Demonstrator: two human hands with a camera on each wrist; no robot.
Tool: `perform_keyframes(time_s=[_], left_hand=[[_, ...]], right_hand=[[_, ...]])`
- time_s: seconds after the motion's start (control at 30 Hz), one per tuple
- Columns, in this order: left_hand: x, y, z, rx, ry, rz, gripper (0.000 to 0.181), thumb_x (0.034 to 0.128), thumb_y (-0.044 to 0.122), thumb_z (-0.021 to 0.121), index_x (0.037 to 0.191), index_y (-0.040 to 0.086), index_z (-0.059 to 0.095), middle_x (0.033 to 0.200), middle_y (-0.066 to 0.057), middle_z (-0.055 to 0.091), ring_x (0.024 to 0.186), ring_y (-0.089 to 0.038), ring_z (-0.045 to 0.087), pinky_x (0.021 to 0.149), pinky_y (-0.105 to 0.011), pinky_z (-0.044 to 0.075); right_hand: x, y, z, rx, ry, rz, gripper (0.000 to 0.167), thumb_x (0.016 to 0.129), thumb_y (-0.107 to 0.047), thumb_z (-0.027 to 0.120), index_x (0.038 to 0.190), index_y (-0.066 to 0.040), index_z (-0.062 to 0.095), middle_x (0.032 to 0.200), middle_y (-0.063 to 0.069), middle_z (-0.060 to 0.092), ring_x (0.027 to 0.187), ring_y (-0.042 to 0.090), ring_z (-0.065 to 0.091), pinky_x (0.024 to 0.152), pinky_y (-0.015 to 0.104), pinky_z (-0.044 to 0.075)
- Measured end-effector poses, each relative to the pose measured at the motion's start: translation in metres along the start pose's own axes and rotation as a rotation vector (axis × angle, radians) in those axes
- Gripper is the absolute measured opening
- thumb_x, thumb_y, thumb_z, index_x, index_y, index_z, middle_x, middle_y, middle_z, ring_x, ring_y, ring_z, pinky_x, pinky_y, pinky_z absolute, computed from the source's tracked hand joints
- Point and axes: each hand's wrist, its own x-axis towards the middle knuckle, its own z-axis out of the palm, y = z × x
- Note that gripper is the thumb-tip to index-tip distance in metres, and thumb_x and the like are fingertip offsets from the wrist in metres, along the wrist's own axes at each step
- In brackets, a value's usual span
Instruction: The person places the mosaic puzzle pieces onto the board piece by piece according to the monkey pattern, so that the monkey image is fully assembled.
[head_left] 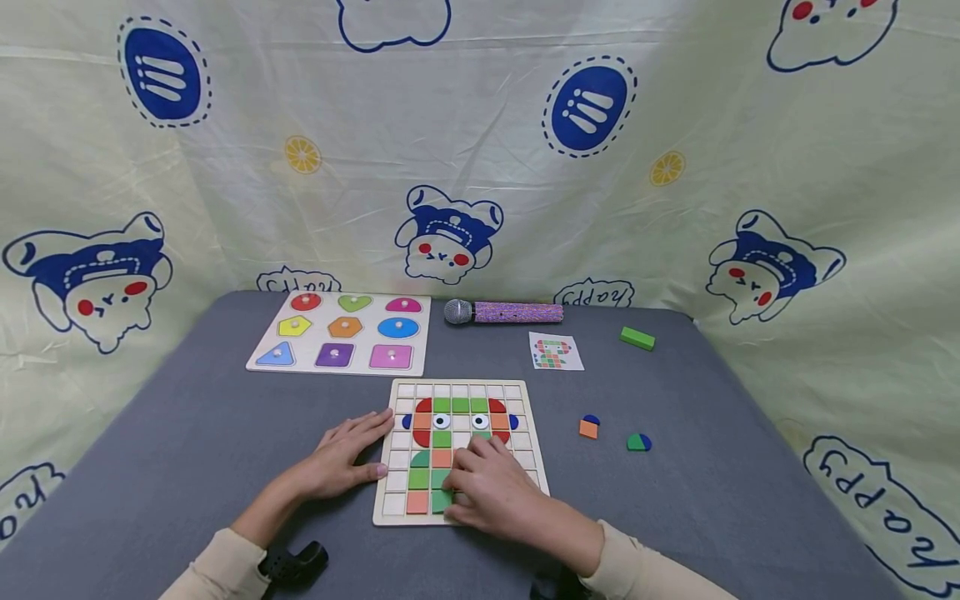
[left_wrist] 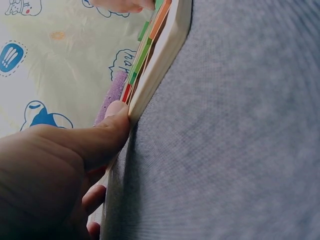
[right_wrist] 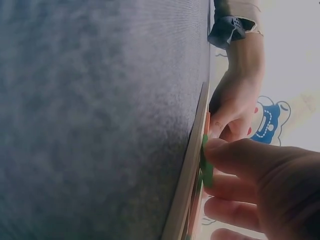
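Note:
A pale wooden grid board (head_left: pixel 536 479) lies on the table, its coloured tiles laid out as a figure with two eye tiles (head_left: pixel 442 422). My left hand (head_left: pixel 341 454) rests against the board's left side, fingers stretched out and thumb touching the edge. Over the lower right part of the grid, my right hand (head_left: pixel 498 492) pinches a green tile (right_wrist: pixel 207 165) between thumb and fingers; the right wrist view shows it standing a little proud of the board. That hand covers several cells behind it.
Right of the board lie an orange square (head_left: pixel 588 429) with a blue piece, a green piece (head_left: pixel 636 442) with another blue one, and a green block (head_left: pixel 637 337). Farther back are a pattern card (head_left: pixel 557 364), a glittery microphone (head_left: pixel 517 312) and a shape puzzle board (head_left: pixel 262 360).

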Motion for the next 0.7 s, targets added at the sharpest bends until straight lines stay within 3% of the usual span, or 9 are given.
perform_keyframes(time_s=[0.43, 0.7], left_hand=[[-0.001, -0.001, 0.000, -0.007, -0.004, 0.009, 0.071, 0.0888, 0.036, 0.062, 0.146, 0.007, 0.033, 0.155, -0.012, 0.029, 0.142, -0.040, 0.023, 0.107, -0.066, 0.015], [-0.001, 0.000, -0.001, -0.017, 0.001, 0.013, 0.071, 0.0886, 0.035, 0.063, 0.146, 0.007, 0.033, 0.155, -0.013, 0.029, 0.141, -0.040, 0.023, 0.106, -0.066, 0.015]], right_hand=[[-0.001, 0.001, 0.001, 0.022, -0.007, 0.018, 0.022, 0.078, -0.044, 0.072, 0.091, -0.027, 0.072, 0.088, -0.010, 0.059, 0.086, 0.009, 0.043, 0.078, 0.030, 0.036], [-0.014, 0.028, -0.008, 0.019, 0.061, 0.133, 0.025, 0.074, -0.043, 0.077, 0.088, -0.023, 0.072, 0.087, -0.009, 0.058, 0.086, 0.009, 0.043, 0.076, 0.030, 0.035]])
